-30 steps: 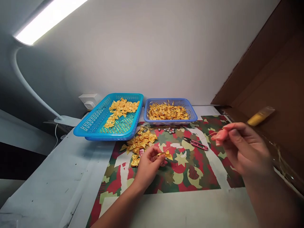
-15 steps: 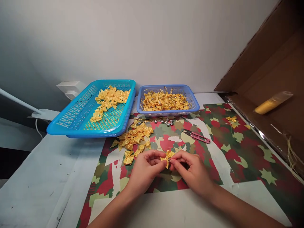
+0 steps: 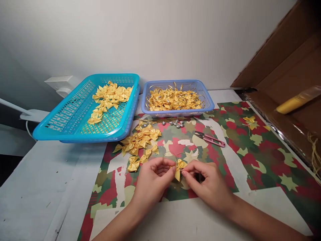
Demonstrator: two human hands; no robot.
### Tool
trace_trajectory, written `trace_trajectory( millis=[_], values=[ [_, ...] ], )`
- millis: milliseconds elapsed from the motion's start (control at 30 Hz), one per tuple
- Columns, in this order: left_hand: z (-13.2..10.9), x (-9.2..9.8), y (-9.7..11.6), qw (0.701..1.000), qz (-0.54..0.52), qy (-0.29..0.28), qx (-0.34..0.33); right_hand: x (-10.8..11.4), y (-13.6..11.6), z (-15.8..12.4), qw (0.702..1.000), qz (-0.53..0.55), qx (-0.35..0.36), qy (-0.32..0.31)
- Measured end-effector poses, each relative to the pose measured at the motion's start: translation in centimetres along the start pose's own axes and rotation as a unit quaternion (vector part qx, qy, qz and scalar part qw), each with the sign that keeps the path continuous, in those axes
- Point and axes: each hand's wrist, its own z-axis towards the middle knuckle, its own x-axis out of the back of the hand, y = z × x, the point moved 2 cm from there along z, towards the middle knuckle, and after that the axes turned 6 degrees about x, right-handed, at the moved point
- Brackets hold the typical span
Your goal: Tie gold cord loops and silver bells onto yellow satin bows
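Between my hands is a yellow ribbon bow (image 3: 181, 164), with one pointed tail hanging down and a gold cord (image 3: 168, 153) looping up behind it. My left hand (image 3: 154, 179) pinches its left side between thumb and forefinger. From the right, the closed fingertips of my right hand (image 3: 207, 180) grip the bow's edge; a small silvery spot shows there, perhaps a bell, mostly hidden. Beyond my left hand lies a pile of loose yellow bows (image 3: 140, 140). Silver bells (image 3: 178, 124) and a bundle of gold cords (image 3: 160, 120) lie farther back.
A turquoise basket (image 3: 41, 134) holding bows stands at the back left. Beside it, a lilac basket (image 3: 212, 104) contains bows with cords and bells. Pink thread snips (image 3: 212, 140) lie to the right. A cardboard wall (image 3: 283, 67) borders the right side, with a yellow-filled tube (image 3: 296, 100) against it.
The view has shifted slightly. My hands still grip the bow, which has turned a little, with its tail pointing more downward and more of it showing between my fingertips.
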Motion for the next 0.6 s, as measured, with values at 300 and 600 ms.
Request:
trace_trajectory(
  millis=[300, 600],
  values=[
    [-0.27, -0.06, -0.02, 1.0, 0.005, 0.014, -0.016, 0.14, -0.22, 0.03, 1.0, -0.026, -0.006, -0.01],
    [-0.44, -0.12, 0.0, 0.998, 0.044, 0.022, -0.039, 0.31, -0.35, 0.15, 0.999, -0.031, -0.008, -0.003]
  ],
)
